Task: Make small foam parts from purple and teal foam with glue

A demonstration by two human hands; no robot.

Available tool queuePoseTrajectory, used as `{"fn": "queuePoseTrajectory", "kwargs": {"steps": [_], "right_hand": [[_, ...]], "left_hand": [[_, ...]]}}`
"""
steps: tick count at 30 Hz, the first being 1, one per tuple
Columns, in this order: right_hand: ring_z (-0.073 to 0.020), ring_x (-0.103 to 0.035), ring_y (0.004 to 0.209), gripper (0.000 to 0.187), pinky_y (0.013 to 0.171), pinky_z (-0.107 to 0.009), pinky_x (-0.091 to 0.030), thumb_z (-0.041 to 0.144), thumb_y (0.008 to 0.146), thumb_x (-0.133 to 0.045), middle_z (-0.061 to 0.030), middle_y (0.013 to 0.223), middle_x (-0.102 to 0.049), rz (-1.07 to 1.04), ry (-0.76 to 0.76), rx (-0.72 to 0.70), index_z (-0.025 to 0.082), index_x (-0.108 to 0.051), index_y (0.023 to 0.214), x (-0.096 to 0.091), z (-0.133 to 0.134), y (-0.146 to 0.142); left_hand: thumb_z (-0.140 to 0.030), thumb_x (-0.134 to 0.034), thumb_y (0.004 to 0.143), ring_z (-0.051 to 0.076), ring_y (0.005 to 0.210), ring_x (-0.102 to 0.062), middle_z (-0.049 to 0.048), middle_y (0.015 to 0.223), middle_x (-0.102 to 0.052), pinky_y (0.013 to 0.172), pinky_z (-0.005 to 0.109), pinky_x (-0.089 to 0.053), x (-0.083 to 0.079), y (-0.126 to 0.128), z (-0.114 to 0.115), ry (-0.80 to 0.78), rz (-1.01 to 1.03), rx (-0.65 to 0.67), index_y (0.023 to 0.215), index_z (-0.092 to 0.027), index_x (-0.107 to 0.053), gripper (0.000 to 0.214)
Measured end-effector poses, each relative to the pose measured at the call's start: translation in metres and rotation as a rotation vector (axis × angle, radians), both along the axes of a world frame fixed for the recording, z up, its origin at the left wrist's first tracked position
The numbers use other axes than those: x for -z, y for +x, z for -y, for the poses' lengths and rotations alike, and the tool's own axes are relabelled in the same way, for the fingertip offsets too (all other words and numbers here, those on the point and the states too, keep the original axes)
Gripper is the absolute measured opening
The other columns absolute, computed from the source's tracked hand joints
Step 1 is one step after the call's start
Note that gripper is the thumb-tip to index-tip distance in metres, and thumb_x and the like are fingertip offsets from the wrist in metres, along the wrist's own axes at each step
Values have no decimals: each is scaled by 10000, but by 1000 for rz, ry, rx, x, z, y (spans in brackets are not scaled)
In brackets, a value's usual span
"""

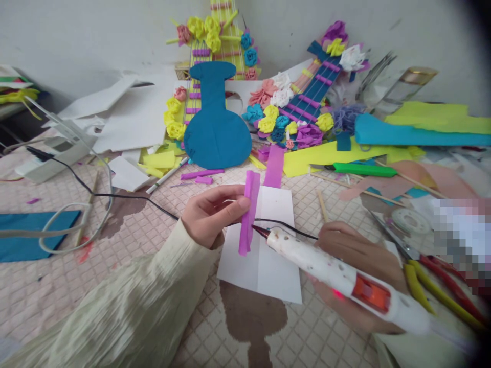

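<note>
My left hand point(215, 214) pinches a folded strip of purple crepe paper point(248, 225) between thumb and fingers, holding it upright. My right hand point(356, 260) is wrapped around a white hot glue gun point(314, 258) with an orange switch. The gun's dark nozzle points left and meets, or nearly meets, the right edge of the purple strip. Beneath both lies a creased sheet of white paper point(276, 276). Behind the strip, another purple paper piece point(274, 166) lies flat. Farther back a blue guitar-shaped cutout point(218, 128) leans against decorated pieces.
Yellow-handled scissors point(422, 286), a tape roll point(410, 221) and a green-handled knife point(364, 169) lie at right. A power strip point(57, 153) sits at left, its black cord point(126, 196) running past my left hand. Paper-flower guitars point(310, 97) stand along the wall.
</note>
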State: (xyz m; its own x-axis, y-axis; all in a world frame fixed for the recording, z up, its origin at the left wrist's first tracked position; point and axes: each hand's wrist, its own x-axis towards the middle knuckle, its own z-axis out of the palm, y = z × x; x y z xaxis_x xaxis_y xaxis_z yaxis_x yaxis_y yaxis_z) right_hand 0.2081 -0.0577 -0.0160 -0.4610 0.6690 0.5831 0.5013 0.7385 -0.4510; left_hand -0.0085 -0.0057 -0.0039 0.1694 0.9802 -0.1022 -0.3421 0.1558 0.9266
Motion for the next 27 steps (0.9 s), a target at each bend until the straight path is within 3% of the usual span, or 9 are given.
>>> {"fn": "queuePoseTrajectory", "kwargs": {"steps": [7, 27], "right_hand": [[-140, -451, 519, 99, 576, -373, -437, 147, 646, -528, 4, 561, -489, 13, -7, -25, 209, -458, 681, -2, 0, 1], [-130, -447, 531, 107, 604, -364, -417, 181, 644, -541, 8, 572, -487, 59, 0, -34, 204, -442, 678, 4, -1, 2]], "left_hand": [[-206, -723, 613, 115, 600, -615, 2, 660, -666, 609, 235, -515, 0, 0, 0, -15, 14, -15, 805, -167, -679, 200], [-176, -717, 590, 93, 537, -589, -13, 625, -665, 504, 187, -488, -9, 4, 0, -17, 61, -138, 749, -183, -695, 160]]}}
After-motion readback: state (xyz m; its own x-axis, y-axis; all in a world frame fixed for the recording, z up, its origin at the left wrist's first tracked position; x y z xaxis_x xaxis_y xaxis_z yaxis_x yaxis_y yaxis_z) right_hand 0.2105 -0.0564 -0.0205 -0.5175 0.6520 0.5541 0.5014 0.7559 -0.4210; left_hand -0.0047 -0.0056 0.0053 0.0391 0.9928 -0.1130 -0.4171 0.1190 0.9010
